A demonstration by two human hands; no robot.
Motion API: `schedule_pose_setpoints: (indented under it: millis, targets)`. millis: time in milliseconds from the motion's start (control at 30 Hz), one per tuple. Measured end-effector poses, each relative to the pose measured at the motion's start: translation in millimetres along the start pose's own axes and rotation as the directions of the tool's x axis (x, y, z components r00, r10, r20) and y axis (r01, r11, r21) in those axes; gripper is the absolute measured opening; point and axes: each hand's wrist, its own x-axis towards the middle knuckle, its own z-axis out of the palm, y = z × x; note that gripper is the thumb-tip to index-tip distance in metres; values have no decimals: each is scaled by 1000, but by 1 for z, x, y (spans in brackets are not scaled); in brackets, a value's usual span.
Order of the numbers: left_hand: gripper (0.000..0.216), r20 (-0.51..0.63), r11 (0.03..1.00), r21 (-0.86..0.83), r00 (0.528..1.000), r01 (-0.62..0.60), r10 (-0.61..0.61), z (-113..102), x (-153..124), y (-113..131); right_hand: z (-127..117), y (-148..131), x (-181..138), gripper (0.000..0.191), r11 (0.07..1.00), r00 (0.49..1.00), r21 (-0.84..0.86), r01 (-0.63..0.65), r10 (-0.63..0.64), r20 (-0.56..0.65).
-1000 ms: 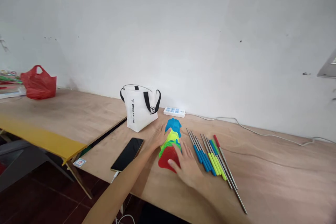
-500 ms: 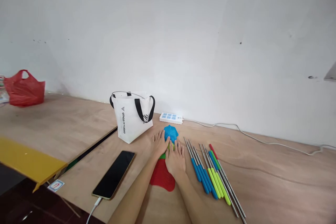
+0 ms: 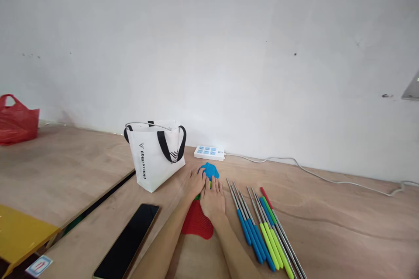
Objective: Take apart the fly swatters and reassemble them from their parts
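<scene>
Both my hands lie flat on a row of overlapping plastic mesh heads on the wooden table (image 3: 343, 226). My left hand (image 3: 194, 184) covers the left side of the row, fingers stretched towards the blue head (image 3: 208, 169) at the far end. My right hand (image 3: 213, 199) lies beside it, fingers spread, over the middle of the row. A red head (image 3: 195, 224) shows nearest me, under my wrists; a sliver of green shows between the hands. Just right of my right hand lie several metal rods (image 3: 262, 226) with blue, yellow-green, green and red grips.
A white tote bag (image 3: 152, 157) with black handles stands left of the hands. A black phone (image 3: 126, 242) lies near the table's front edge. A white power strip (image 3: 209, 153) with its cable sits by the wall. A red plastic bag (image 3: 15, 120) is far left, a yellow board (image 3: 22, 231) lower left.
My hands have drawn together and slid forward over the row of heads, which now looks more closely stacked. The view has shifted right and lower, so the bag and phone sit further left.
</scene>
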Motion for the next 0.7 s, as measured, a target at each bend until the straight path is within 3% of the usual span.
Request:
schedule_pose_setpoints:
  millis: [200, 700]
  targets:
    - [30, 10, 999, -30, 1000, -22, 23, 4, 12, -8, -3, -2, 7, 52, 998, 997, 26, -50, 52, -49]
    - [40, 12, 992, 3, 992, -129, 129, 4, 18, -15, -2, -2, 13, 59, 999, 999, -6, -48, 48, -12]
